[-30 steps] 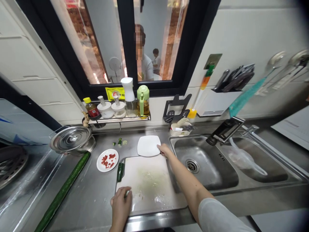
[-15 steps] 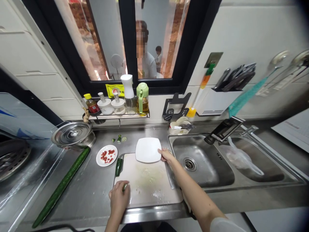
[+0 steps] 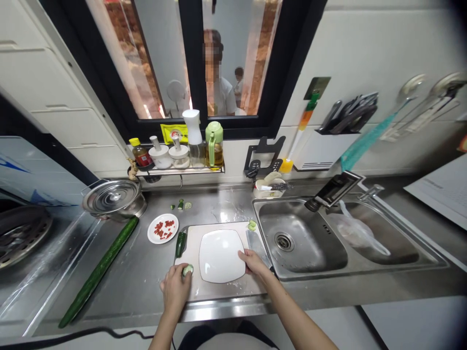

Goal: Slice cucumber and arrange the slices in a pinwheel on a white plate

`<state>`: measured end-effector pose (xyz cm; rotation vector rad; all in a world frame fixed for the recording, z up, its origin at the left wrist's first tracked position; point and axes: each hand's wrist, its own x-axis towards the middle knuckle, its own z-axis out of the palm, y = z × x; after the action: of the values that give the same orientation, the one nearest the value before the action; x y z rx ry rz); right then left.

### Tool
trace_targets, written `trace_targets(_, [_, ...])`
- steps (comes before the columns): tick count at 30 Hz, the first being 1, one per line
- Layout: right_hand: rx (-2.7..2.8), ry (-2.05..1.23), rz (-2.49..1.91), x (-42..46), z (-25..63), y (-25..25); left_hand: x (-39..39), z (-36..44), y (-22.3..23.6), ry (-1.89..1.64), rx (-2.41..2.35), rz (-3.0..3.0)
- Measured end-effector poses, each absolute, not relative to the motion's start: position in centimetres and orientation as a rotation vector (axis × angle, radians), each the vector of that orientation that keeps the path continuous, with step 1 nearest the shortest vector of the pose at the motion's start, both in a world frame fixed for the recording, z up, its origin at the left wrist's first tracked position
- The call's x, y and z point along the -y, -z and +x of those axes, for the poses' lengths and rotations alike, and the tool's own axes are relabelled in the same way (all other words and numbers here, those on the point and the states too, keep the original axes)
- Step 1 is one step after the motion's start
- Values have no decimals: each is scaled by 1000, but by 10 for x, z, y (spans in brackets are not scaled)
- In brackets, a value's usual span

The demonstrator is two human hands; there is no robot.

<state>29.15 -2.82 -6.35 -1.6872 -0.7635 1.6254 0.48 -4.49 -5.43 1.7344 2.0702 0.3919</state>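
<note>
My right hand (image 3: 253,262) grips the right edge of a white square plate (image 3: 222,256), which is over the middle of the pale cutting board (image 3: 204,293). Closed around a small cut piece of cucumber (image 3: 187,270), my left hand (image 3: 175,289) is at the board's left edge. Behind it, a dark green cucumber piece (image 3: 180,244) lies at the board's upper left corner. A few cucumber slices (image 3: 251,225) sit at the upper right corner, and a knife (image 3: 257,244) lies along the right side, partly hidden by my right hand and forearm.
A long cucumber (image 3: 98,274) lies on the counter at left, near a lidded steel pot (image 3: 115,199). A small plate (image 3: 163,238) holds red pieces. Cucumber scraps (image 3: 181,204) lie behind. The double sink (image 3: 304,236) is at right. Bottles stand on a rack (image 3: 175,171); a person (image 3: 221,92) shows through the window.
My right hand has brought the plate down and towards me, over the board's middle. The cucumber slices and knife now show more. My left hand stays by the board's left edge with the cucumber piece.
</note>
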Motion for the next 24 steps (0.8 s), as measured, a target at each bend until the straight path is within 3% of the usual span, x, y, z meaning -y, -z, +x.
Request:
trace_targets(10, [957,-1530,-1827,35,287,66,40,-1,55,-322,-2051,1778])
trace_targets(18, [1636,-887,-2378,35,283,47,39,-3,55,-281,-2050,1841])
trace_targets(24, [1707,-807,-2578,38,269,26,38,-1,52,-280,-2050,1865])
